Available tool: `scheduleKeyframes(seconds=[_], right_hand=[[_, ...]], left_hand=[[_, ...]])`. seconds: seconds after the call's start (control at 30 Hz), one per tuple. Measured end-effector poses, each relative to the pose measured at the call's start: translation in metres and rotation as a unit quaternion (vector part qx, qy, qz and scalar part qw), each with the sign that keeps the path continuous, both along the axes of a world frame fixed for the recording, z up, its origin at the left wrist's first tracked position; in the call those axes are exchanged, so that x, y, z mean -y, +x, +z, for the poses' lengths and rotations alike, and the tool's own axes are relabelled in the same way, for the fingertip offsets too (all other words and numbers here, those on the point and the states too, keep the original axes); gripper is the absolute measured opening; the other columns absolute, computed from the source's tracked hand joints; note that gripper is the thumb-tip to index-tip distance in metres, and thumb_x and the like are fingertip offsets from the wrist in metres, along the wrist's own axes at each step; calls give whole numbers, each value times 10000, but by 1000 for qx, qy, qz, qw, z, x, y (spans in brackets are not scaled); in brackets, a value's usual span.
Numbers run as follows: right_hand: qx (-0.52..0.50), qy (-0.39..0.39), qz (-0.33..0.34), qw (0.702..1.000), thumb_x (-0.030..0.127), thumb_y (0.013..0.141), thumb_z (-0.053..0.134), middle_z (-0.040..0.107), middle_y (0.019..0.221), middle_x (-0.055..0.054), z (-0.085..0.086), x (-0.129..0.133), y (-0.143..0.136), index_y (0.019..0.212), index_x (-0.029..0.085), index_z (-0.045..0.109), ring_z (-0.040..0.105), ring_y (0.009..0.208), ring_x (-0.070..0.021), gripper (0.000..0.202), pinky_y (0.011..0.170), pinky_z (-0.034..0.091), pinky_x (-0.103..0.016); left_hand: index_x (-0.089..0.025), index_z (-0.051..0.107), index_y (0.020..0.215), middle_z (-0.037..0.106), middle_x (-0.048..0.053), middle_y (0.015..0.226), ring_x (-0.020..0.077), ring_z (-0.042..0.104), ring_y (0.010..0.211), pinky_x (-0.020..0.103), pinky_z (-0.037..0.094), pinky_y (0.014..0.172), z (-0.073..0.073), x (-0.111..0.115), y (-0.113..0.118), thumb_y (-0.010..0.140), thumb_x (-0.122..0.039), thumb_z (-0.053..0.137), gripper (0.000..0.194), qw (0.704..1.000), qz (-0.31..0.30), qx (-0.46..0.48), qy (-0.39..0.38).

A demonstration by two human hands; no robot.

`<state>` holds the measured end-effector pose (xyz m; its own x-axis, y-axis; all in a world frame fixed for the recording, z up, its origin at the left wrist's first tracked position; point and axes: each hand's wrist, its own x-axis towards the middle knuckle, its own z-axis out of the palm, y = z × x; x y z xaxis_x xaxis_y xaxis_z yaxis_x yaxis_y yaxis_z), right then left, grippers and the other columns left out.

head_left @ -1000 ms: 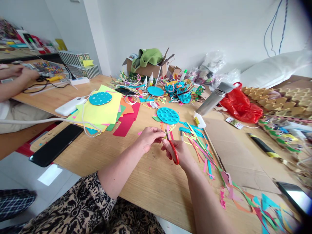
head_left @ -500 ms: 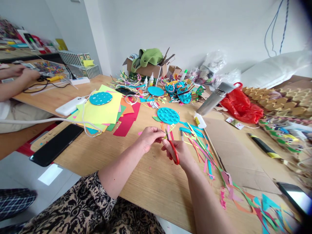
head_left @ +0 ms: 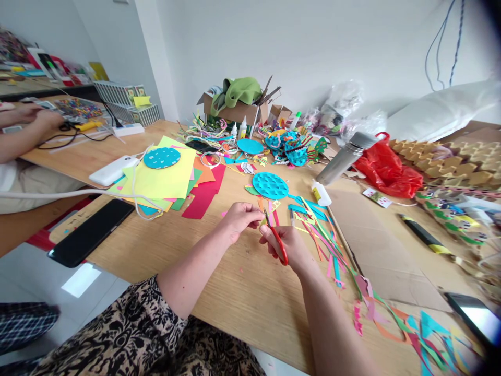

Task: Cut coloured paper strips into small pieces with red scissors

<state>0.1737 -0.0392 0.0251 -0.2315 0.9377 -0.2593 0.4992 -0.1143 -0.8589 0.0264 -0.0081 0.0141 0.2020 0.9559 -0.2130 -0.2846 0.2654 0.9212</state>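
Red-handled scissors (head_left: 280,244) are gripped in my right hand (head_left: 290,245), blades pointing up and away from me. Close by on the left, my left hand (head_left: 243,218) pinches a small yellowish piece of paper (head_left: 263,221) at the blades; most of it is hidden by the fingers. Just beyond both hands lies a blue scalloped disc (head_left: 270,186). Cut strips of coloured paper (head_left: 319,237) are scattered to the right of my right hand. A stack of coloured sheets topped by a yellow sheet (head_left: 166,180) is on the left, with a spotted blue oval (head_left: 162,158) on it.
A black phone (head_left: 92,232) lies at the left edge. A white glue bottle (head_left: 321,193), a steel flask (head_left: 343,157) and flat cardboard (head_left: 381,250) are on the right. A cardboard box (head_left: 235,110) stands at the back. Another person's hands (head_left: 45,119) are at far left.
My hands have stayed almost in place. The scissor blades have tilted slightly leftward, and the yellowish paper shows less between the hands.
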Motion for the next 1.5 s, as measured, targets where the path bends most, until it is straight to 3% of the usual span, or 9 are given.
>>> scheduleKeyframes(seconds=[1.2, 1.37, 1.5], right_hand=[[11, -11, -5, 1000, 555, 714, 617, 510, 414, 2, 0, 0, 0, 584, 128, 620, 423, 328, -77, 447, 351, 324, -191], [11, 2, -5, 1000, 552, 747, 587, 490, 407, 12, -3, 0, 1, 595, 123, 632, 404, 328, -71, 458, 349, 301, -188], [13, 5, -6, 1000, 567, 742, 587, 477, 395, 17, -5, -1, 1, 593, 123, 631, 408, 338, -77, 470, 355, 304, -190]], left_hand=[[-119, 598, 617, 529, -21, 521, 72, 489, 511, 225, 397, 548, 2, -2, -4, 595, -181, 635, 75, 999, -3, -40, 13], [-126, 599, 630, 542, -13, 536, 73, 493, 508, 215, 393, 529, 2, -8, -18, 605, -216, 659, 111, 996, -14, -80, 29], [-138, 596, 628, 517, -19, 488, 81, 460, 460, 211, 358, 479, 3, -17, -44, 630, -236, 643, 109, 979, -4, -203, 29]])
